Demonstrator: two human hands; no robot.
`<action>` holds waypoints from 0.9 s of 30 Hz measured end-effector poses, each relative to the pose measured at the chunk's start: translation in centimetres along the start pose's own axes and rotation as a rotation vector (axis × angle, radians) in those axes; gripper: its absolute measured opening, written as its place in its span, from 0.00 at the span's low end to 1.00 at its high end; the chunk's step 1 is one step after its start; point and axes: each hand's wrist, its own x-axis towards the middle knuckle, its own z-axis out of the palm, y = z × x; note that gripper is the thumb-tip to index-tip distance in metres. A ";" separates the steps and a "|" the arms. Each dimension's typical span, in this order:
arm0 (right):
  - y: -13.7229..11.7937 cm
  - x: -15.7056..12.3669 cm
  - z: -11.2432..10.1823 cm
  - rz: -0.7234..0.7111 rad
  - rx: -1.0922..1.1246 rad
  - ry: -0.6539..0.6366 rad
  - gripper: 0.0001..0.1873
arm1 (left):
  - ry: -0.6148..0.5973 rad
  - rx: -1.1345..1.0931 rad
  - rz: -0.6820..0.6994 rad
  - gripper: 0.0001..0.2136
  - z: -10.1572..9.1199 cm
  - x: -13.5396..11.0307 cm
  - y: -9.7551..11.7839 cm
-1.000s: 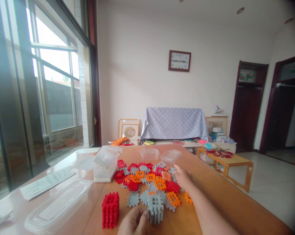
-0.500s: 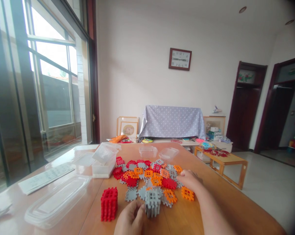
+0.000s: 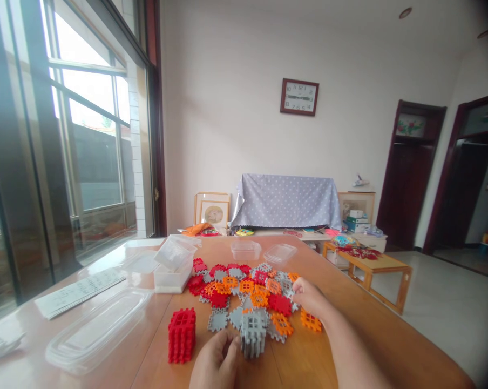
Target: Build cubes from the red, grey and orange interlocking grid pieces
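A stack of grey interlocking plastic tiles with a window-patterned top piece stands near the table's front. Right beside its left face is my left hand, fingers curled and the thumb tip by the stack; whether it grips anything is hidden. My right hand reaches to the right edge of a loose pile of red, orange and grey tiles. Its fingers are closed together over grey pieces there, and what they hold cannot be made out. To the left stands a stack of red tiles.
Clear plastic containers stand left of the pile, with a large clear lid and a written sheet further left. A clear box and another clear lid lie behind. An orange tile is near my right forearm.
My right hand has shifted slightly at the pile's right edge, its fingers drawing closer together. My left hand stays beside the grey stack. The view has moved a little.
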 end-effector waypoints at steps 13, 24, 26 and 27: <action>-3.1 -0.3 2.2 -0.193 0.272 -0.069 0.17 | 0.001 -0.020 -0.005 0.16 0.2 -0.1 -0.4; 0.0 0.6 0.5 -0.071 0.174 -0.159 0.19 | 0.013 -0.032 -0.002 0.16 0.3 -0.1 -0.6; 0.3 0.3 0.4 -0.061 0.155 -0.232 0.22 | 0.017 -0.029 0.000 0.16 0.2 -0.1 -0.5; 0.5 0.2 0.4 -0.057 0.130 -0.274 0.24 | 0.019 -0.025 -0.002 0.16 0.2 -0.2 -0.4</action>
